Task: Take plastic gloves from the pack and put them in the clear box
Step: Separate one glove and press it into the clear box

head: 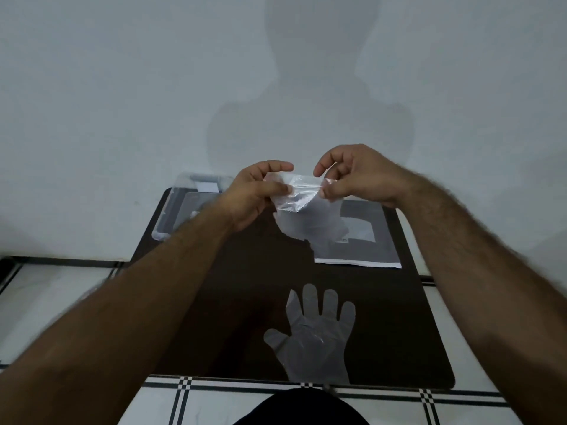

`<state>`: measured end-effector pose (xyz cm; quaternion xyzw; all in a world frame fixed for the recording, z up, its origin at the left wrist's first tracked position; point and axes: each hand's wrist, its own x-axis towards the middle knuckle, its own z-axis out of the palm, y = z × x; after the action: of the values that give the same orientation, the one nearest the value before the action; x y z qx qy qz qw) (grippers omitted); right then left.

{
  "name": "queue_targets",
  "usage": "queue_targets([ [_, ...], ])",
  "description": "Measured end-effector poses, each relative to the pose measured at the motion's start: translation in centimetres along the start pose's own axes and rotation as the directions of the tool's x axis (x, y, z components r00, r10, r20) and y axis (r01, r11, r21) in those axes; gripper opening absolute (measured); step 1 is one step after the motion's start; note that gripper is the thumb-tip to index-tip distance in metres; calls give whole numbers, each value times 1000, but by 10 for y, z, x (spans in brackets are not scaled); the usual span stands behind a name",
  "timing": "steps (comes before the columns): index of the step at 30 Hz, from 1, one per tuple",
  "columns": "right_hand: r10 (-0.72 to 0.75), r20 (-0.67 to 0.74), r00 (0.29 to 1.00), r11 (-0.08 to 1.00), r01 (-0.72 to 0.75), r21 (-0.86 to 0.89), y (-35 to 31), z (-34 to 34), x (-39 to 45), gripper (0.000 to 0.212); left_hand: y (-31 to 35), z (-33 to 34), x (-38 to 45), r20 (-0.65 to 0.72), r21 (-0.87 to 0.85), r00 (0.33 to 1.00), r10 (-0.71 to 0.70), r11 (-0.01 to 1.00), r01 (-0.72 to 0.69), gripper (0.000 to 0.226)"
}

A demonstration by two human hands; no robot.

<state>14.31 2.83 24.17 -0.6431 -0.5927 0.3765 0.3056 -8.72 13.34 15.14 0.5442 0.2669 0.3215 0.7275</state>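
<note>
Both my hands hold one crumpled clear plastic glove in the air above the dark table. My left hand pinches its left part and my right hand pinches its right edge. A second clear glove lies flat on the table near its front edge, fingers pointing away from me. The glove pack, flat and grey with a white edge, lies at the back right of the table, partly hidden by the held glove. The clear box stands at the back left, partly behind my left forearm.
A pale wall rises right behind the table. The floor around it is white tile with black checked lines. A dark rounded shape sits at the bottom edge of the view, close to me.
</note>
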Motion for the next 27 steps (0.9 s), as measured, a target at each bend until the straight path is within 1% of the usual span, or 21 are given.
queue_targets([
  [3, 15, 11, 1000, 1000, -15, -1, -7, 1, 14, 36, 8, -25, -4, 9, 164, 1000, -16, 986, 14, 32],
  [6, 23, 43, 999, 1000, -23, -1, -4, 3, 33, 33, 12, -51, -9, 19, 334, 1000, -19, 943, 12, 20],
  [7, 26, 60, 998, 1000, -26, -1, -2, 5, 41, 32, 15, -59, -11, 1, 385, 1000, -17, 923, 15, 16],
  [9, 36, 97, 995, 999, -35, -16, 2, 11, 58, 28, 20, -74, -14, -64, 442, 998, -24, 896, 50, 20],
  [12, 46, 143, 989, 999, -42, -29, 5, 23, 87, 19, 24, -98, -18, -174, 476, 984, -36, 872, 116, 27],
  [17, 73, 165, 984, 997, -71, -15, 3, 47, 132, 9, 25, -144, -20, -317, 471, 948, -22, 864, 177, 19],
  [19, 82, 147, 986, 997, -82, -4, -1, 60, 150, 9, 25, -162, -19, -334, 467, 942, -25, 864, 189, 16],
  [22, 99, 139, 985, 995, -99, -7, -12, 84, 182, 8, 24, -194, -12, -348, 450, 937, -35, 870, 200, 17],
  [27, 161, 116, 980, 985, -152, -85, -28, 126, 248, 5, 26, -256, 18, -428, 400, 902, -50, 885, 239, 16],
])
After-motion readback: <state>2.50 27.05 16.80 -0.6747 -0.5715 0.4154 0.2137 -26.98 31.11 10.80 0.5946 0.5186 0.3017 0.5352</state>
